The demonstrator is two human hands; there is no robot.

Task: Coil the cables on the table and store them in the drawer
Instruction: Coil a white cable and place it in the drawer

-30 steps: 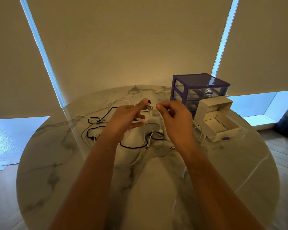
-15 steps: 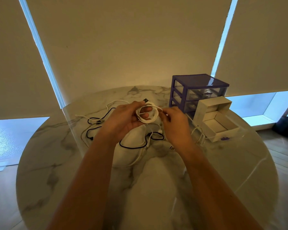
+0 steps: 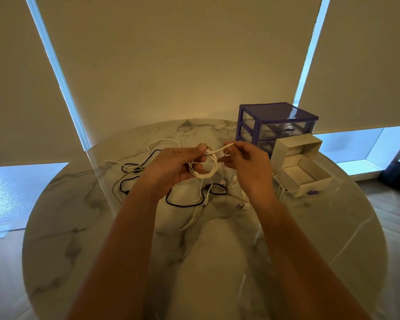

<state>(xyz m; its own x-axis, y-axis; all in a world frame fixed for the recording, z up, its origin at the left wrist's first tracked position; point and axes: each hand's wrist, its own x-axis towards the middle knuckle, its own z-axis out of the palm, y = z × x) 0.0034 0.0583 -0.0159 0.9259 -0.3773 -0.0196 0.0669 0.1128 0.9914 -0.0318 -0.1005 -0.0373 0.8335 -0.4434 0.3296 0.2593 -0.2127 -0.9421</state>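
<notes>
The white cable (image 3: pixel 203 168) is up in the air over the desk (image 3: pixel 83 227), wound into a small ring. My left hand (image 3: pixel 171 166) holds the ring, with its grip pinched tight on the top where the loops meet. My right hand (image 3: pixel 247 162) pinches the loose end and pulls it out straight. I think this cable is light, thin and bendy, so it will spring open if I let go. The best place to hold it is where the loops cross. The end looks smooth and could slip. More cables, a black cable (image 3: pixel 185 203) and white ones, lie loose on the desk below. The white drawer (image 3: pixel 306 179) sits pulled out by the purple drawer box (image 3: pixel 275 122). I cannot tell if anything is inside.
</notes>
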